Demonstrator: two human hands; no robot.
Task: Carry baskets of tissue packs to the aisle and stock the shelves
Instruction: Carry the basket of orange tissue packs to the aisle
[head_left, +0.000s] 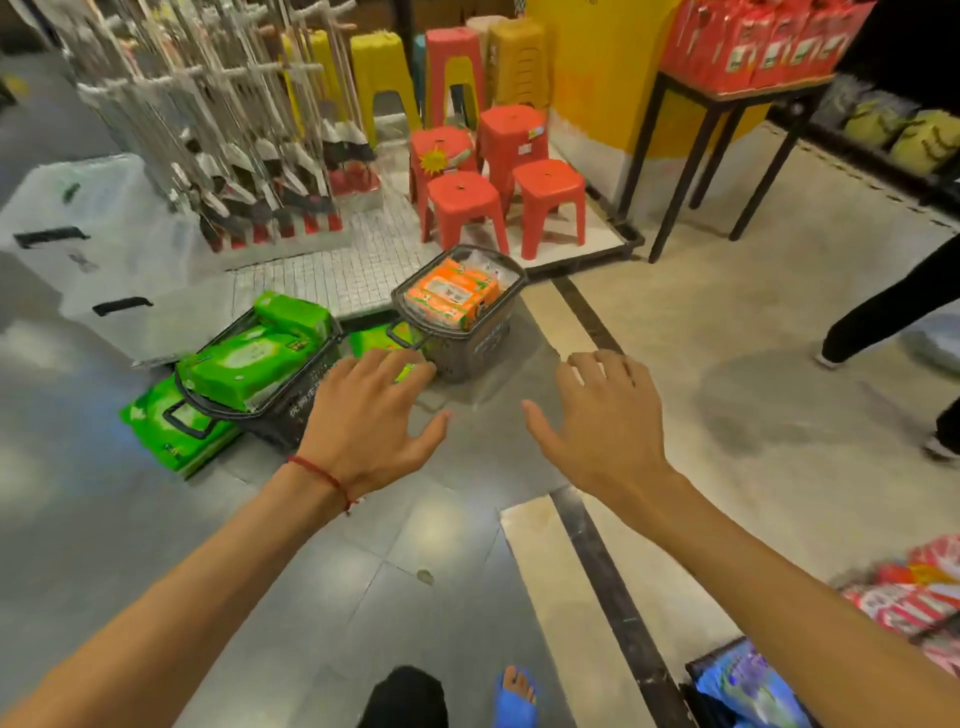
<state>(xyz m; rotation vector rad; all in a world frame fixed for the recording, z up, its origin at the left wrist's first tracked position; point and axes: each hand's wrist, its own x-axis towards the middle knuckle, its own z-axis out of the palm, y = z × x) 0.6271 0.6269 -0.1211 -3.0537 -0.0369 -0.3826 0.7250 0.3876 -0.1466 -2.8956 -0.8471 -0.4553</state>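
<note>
Left hand (369, 410) and right hand (605, 415) hover empty, fingers spread, over baskets on the floor (457, 525): green-pack basket (293, 423), orange-pack basket (475, 356); packs look soft and light, so grab the stiff handles (402, 332).

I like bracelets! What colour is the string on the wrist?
The string is red, best seen in the head view.

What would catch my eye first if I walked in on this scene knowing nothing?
Two bare hands, the left hand and the right hand, stretch forward with fingers spread, holding nothing. Just beyond them on the floor stand two dark baskets: the left basket is piled with bright green packs, and the right basket is filled with orange packs. Behind these stands a cluster of red stools.
</note>
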